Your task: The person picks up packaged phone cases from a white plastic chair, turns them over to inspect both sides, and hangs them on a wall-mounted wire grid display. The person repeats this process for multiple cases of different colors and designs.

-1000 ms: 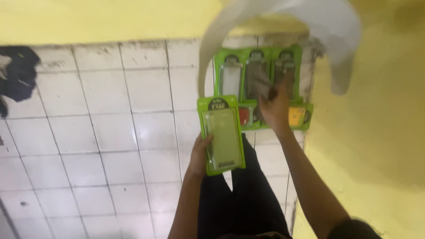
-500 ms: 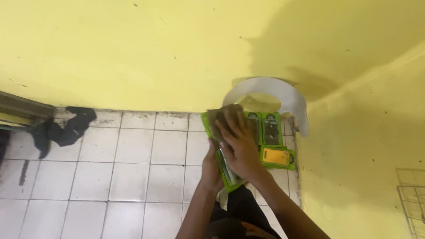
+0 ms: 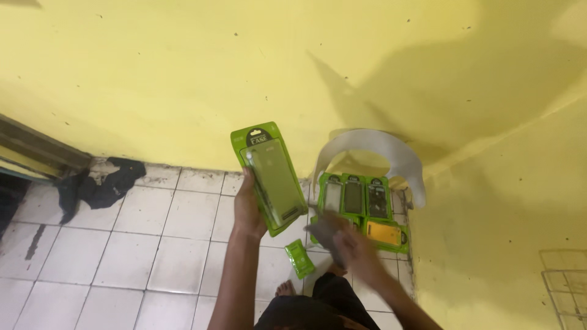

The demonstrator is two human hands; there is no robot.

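Nearest the camera: the person's dark trousers (image 3: 318,305) and a bare foot (image 3: 284,287) on the white tiled floor (image 3: 122,244). A small green packet (image 3: 301,258) lies flat on the tiles just beside the foot, between the two arms.

Right hand (image 3: 339,239) is low, over the front edge of the packs on the chair, motion-blurred. It has a dark grey item (image 3: 321,231) at the fingers, too smeared to identify. Cannot tell whether the fingers are closed on it or just resting on it.

Left hand (image 3: 247,205) is raised, fingers and thumb clamped on the lower left edge of a green phone case pack (image 3: 269,177). The pack is held up in the air, tilted with its top leaning left, clear front showing a greyish case inside. It sits left of the chair, not touching it.

Further out: white plastic chair (image 3: 373,146) against the yellow wall (image 3: 183,73), its curved back facing the corner. On its seat is a row of green case packs (image 3: 358,195) side by side, with a pack holding an orange case (image 3: 385,233) in front of them.

Far left on the floor by the wall: dark cloth (image 3: 101,186), crumpled. Bottom right on the side wall: white wire rack (image 3: 565,287), partly cut off.
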